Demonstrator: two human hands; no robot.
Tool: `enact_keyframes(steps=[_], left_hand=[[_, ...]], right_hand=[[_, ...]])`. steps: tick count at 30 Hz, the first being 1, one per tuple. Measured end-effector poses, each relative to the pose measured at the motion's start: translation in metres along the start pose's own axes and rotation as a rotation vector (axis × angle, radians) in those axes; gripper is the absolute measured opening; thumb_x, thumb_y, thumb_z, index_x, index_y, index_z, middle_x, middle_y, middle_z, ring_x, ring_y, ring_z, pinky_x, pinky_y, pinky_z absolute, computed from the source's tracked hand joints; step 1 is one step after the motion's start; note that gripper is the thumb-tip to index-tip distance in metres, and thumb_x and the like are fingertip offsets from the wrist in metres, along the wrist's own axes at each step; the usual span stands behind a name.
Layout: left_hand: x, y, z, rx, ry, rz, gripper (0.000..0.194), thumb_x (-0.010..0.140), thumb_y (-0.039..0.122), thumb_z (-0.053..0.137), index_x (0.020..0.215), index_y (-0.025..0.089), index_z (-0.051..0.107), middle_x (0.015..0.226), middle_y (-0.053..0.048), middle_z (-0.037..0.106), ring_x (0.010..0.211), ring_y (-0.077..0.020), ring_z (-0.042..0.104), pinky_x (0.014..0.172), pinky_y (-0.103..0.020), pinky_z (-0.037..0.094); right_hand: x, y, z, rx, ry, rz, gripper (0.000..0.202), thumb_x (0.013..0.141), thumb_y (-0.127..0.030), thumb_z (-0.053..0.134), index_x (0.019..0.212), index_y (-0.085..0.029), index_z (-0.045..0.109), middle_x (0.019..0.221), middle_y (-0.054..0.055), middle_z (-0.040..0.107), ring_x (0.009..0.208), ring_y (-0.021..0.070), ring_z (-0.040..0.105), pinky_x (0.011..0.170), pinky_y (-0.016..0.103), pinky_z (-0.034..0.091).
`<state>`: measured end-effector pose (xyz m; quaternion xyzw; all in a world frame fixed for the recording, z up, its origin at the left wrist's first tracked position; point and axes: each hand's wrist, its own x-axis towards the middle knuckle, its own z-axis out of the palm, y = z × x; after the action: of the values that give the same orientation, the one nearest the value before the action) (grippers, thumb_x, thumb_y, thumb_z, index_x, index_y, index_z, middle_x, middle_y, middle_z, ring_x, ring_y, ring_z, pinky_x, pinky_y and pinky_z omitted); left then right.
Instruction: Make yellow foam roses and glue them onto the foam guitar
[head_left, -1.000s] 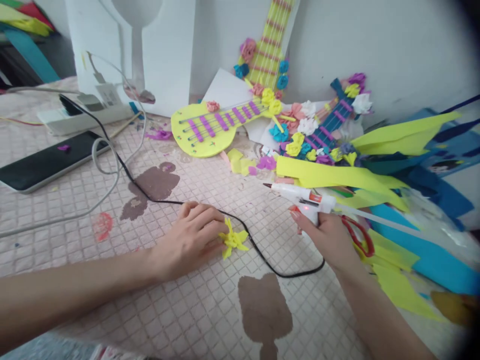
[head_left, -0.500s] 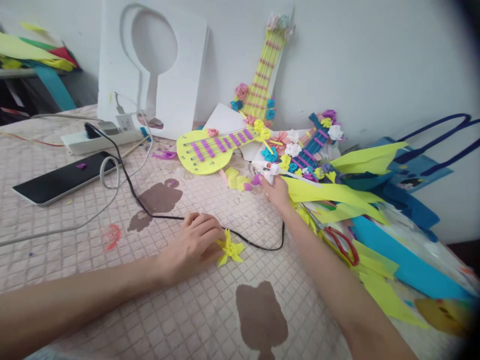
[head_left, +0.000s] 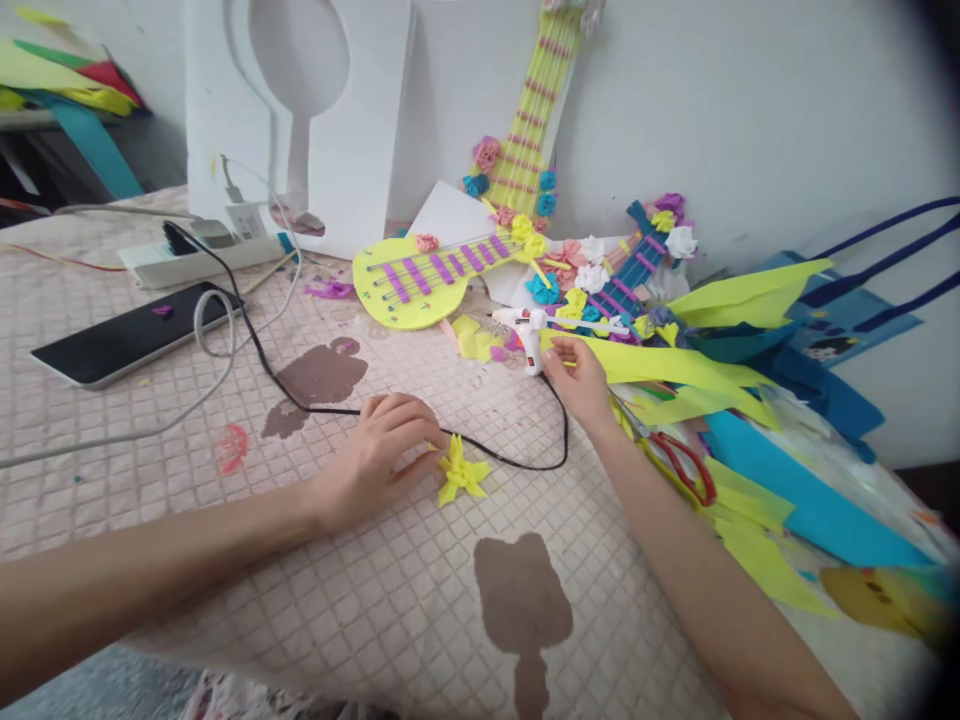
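Just beside the yellow paper strip [head_left: 675, 364], the glue gun [head_left: 531, 340] has been set down on the bench [head_left: 337, 620]; the right hand [head_left: 583, 385] is judged freed, its fingers loosely open. The nozzle [head_left: 501, 316] is pointed left, the long axis crosswise. Nearer, 1 yellow flower [head_left: 461, 474] is met by the left hand's [head_left: 382, 455] curled fingers; grasp cannot be told.
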<state>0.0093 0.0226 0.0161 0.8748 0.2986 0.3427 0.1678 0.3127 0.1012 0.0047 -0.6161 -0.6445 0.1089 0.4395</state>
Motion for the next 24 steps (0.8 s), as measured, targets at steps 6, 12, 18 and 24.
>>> enact_keyframes(steps=[6, 12, 18, 24], left_hand=[[0.0, -0.001, 0.001, 0.005, 0.002, 0.039, 0.01, 0.087, 0.017, 0.05, 0.089, 0.02, 0.059, 0.091, -0.002, 0.061, 0.093, -0.0178, 0.052, 0.084, -0.035, 0.037], [0.014, -0.002, -0.002, 0.046, 0.043, 0.029, 0.008, 0.086, 0.017, 0.052, 0.086, 0.02, 0.059, 0.088, -0.002, 0.062, 0.091, -0.0175, 0.053, 0.082, -0.034, 0.038], [0.042, 0.008, -0.008, -0.005, -0.007, -0.051, 0.009, 0.086, 0.024, 0.051, 0.083, 0.019, 0.059, 0.084, -0.001, 0.063, 0.085, -0.0161, 0.056, 0.079, -0.03, 0.042], [0.044, 0.001, -0.006, -0.026, 0.041, -0.138, 0.011, 0.084, 0.028, 0.053, 0.083, 0.019, 0.06, 0.083, -0.001, 0.063, 0.083, -0.016, 0.057, 0.076, -0.029, 0.044]], right_hand=[[-0.045, -0.013, -0.056, 0.053, -0.01, 0.027, 0.021, 0.083, -0.038, 0.054, 0.093, -0.02, 0.06, 0.086, 0.004, 0.064, 0.072, 0.0151, 0.061, 0.062, 0.028, 0.048], [-0.066, -0.003, -0.118, -0.203, -0.009, 0.112, 0.019, 0.082, -0.037, 0.053, 0.083, -0.02, 0.061, 0.068, 0.001, 0.062, 0.055, 0.0131, 0.054, 0.052, 0.025, 0.041], [-0.075, 0.004, -0.123, -0.568, -0.25, 0.12, 0.013, 0.078, -0.029, 0.052, 0.072, -0.021, 0.06, 0.068, 0.001, 0.065, 0.064, 0.0164, 0.058, 0.055, 0.026, 0.037], [-0.083, -0.002, -0.104, -0.8, -0.351, 0.115, 0.008, 0.075, -0.021, 0.049, 0.068, -0.021, 0.054, 0.069, 0.002, 0.064, 0.064, 0.0169, 0.056, 0.051, 0.026, 0.03]])
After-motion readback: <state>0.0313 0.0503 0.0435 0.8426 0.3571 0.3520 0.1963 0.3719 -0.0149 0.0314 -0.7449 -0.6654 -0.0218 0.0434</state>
